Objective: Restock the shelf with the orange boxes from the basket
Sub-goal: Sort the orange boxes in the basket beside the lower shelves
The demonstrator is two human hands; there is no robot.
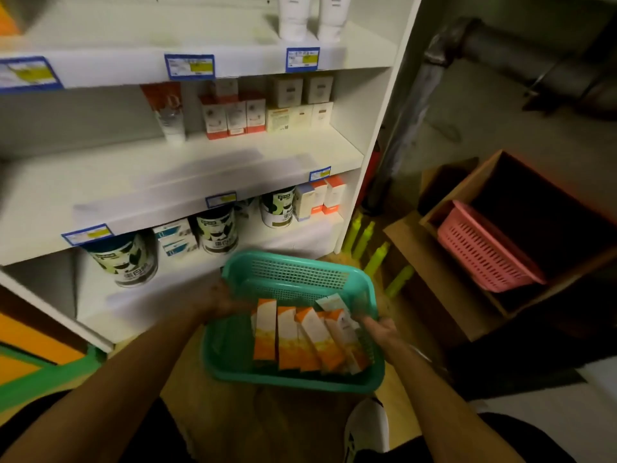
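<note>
A teal plastic basket (293, 272) is held low in front of the white shelf unit (187, 175). Several orange-and-white boxes (300, 339) lie side by side in its near half. My left hand (222, 300) grips the basket's left rim. At the right rim, my right hand (379, 330) holds the basket, its fingers close to the rightmost box. The middle shelf board is largely bare toward the front and left. Similar orange-and-white boxes (233, 116) stand at the back of that shelf.
Round tins (125, 262) and small boxes fill the bottom shelf. A pink basket (484, 248) sits inside a cardboard box at the right. Yellow-green bottles (365, 238) stand on the floor by the shelf's right side. My white shoe (367, 429) is below the basket.
</note>
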